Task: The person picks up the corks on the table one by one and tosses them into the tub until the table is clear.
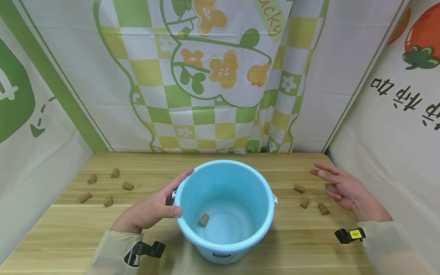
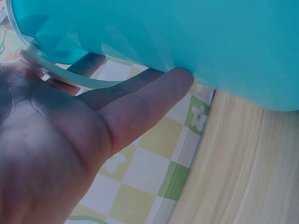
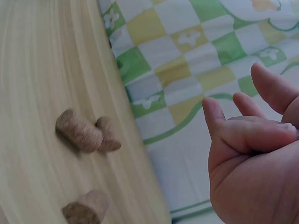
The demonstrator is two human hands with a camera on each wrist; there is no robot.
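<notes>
A light blue bucket [image 1: 223, 252] stands upright on the wooden table, with one cork [image 1: 204, 220] lying inside on its bottom. My left hand [image 1: 156, 206] rests on the bucket's left side, thumb at the rim and fingers stretched along the outer wall. In the left wrist view, the fingers [image 2: 154, 105] lie nearly straight against the blue wall beside the pale handle [image 2: 70, 77]. At the right, my right hand [image 1: 347, 187] hovers over the table, holding nothing, its fingers loosely bent. Near it lie three corks: one [image 1: 299, 188] farther back, another [image 1: 304, 202], and the nearest [image 1: 323, 209].
Several corks, among them one [image 1: 127, 185] nearest the left hand, lie scattered on the table's left part. A checked, flowered cloth [image 1: 220, 126] hangs behind the wooden table [image 1: 295, 248]. White printed cloth walls [image 1: 388, 133] stand on both sides.
</notes>
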